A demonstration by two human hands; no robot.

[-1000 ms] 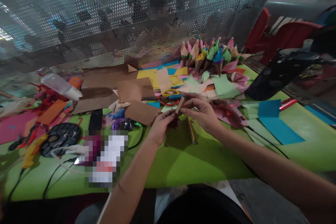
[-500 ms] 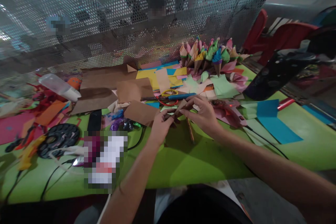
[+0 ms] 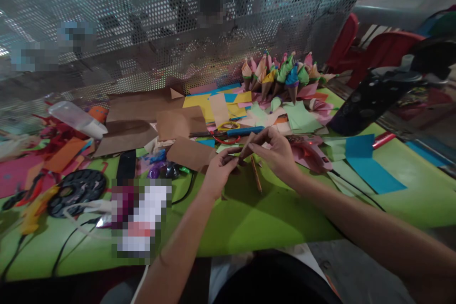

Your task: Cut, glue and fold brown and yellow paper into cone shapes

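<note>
Over the green tabletop, my left hand [image 3: 220, 171] and my right hand [image 3: 277, 154] meet at a small piece of brown paper [image 3: 248, 145]. Both hands pinch it between thumb and fingers; it looks folded or rolled, though fingers cover part of it. A thin wooden pencil-like stick [image 3: 256, 175] lies on the table just below the right fingers. Beyond the hands are a blue-handled tool [image 3: 245, 130] and scissors with yellow loops [image 3: 228, 127]. To the right of my right hand rests a pink glue gun [image 3: 313, 156] with a small red light. A brown paper sheet [image 3: 191, 153] lies left of my left hand.
Paper ice-cream cones [image 3: 292, 78] stand in a cluster at the back, before a perforated metal screen [image 3: 160, 33]. A dark tumbler [image 3: 366, 102] leans at right, near folded blue paper [image 3: 372, 166]. Leftward lie a black round palette [image 3: 76, 192] and a yellow glue gun [image 3: 37, 209].
The brown paper is turned a little more upright between my fingers, and my right fingers have curled more. The whole view has shifted slightly; the things on the table stay put.
</note>
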